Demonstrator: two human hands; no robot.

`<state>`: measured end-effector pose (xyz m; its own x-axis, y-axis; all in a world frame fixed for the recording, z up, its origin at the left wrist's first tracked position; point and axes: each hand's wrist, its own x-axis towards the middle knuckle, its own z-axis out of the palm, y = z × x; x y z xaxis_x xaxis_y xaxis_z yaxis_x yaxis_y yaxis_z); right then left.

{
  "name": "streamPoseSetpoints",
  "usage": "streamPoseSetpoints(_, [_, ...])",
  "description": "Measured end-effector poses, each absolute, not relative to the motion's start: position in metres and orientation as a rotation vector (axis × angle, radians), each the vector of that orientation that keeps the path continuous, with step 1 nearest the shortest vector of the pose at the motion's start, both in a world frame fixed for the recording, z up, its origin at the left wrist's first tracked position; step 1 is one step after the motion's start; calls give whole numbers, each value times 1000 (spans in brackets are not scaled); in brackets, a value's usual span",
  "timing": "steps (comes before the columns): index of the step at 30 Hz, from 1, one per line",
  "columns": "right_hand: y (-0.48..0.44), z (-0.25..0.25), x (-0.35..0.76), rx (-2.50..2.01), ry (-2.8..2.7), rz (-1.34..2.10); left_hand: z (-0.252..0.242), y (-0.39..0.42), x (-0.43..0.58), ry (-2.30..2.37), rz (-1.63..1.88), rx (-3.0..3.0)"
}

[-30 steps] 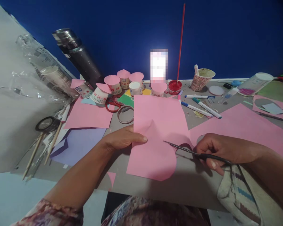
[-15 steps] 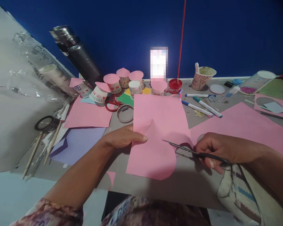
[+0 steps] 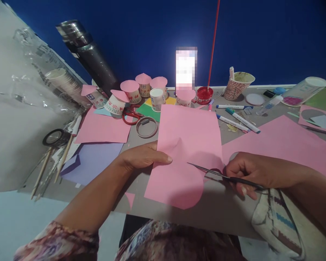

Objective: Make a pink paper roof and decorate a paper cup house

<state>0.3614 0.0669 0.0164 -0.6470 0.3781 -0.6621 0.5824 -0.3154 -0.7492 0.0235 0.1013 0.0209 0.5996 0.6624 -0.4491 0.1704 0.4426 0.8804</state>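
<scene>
My left hand (image 3: 146,156) grips the left edge of a pink paper sheet (image 3: 190,130), thumb on top and fingers hidden beneath. A curved cut runs in from the sheet's right side, leaving a rounded lower part. My right hand (image 3: 244,172) is closed around the dark handles of a pair of scissors (image 3: 209,170). The upper blade lies over the paper at the cut, its tip pointing left; the lower blade is largely under the sheet. A larger pink sheet (image 3: 282,137) lies beneath and beyond my right hand.
Small paper cups with pink cone roofs (image 3: 129,90) stand at the back, near red-handled scissors (image 3: 130,116) and a tape ring (image 3: 146,127). A black flask (image 3: 89,54) leans at left. Markers (image 3: 243,120), a red paint pot (image 3: 204,95) and a patterned cup (image 3: 237,87) stand right of centre.
The camera view has shifted slightly, so the background sits a little further right. Both hands keep their hold, and the scissors stay at nearly the same place in the cut.
</scene>
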Motion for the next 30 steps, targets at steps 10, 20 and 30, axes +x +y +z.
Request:
streamPoseSetpoints(10, [65,16,362,1226,1777,-2055,20,103,22,885,236,1119])
streamPoseSetpoints(20, [65,15,359,1200,1851,-1995,17,103,21,856,215,1112])
streamPoseSetpoints(30, [64,13,358,1176,1857,-1984,13,102,20,817,166,1136])
